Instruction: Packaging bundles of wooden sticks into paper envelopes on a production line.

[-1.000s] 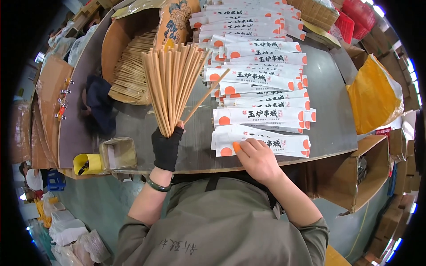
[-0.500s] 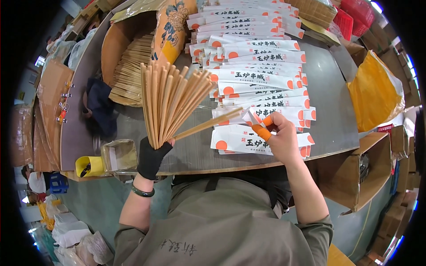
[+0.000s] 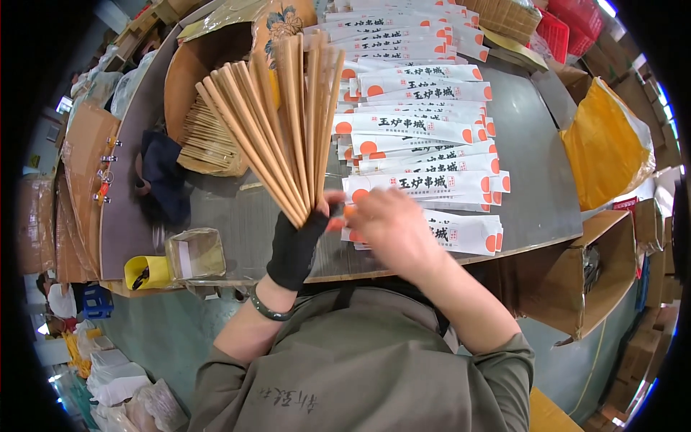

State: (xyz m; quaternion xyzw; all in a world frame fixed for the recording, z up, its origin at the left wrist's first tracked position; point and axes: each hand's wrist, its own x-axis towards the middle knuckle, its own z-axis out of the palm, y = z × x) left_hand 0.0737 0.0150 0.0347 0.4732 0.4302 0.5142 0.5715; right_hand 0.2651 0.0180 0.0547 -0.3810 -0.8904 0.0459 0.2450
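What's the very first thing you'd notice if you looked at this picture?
The big fan of wooden chopsticks, spread out above the left hand in its black glove, right in the middle. Next to it, rows of white paper sleeves with orange dots cover the grey table, and the bare right hand sits over the nearest ones. A bright orange bag glows at the right.

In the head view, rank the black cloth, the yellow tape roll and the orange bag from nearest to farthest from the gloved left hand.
1. Yellow tape roll: at the table's near edge, to the left of the left hand.
2. Black cloth: up and to the left, beside the box of sticks; close to the roll's distance, so these two are hard to separate.
3. Orange bag: far right, plainly farthest.
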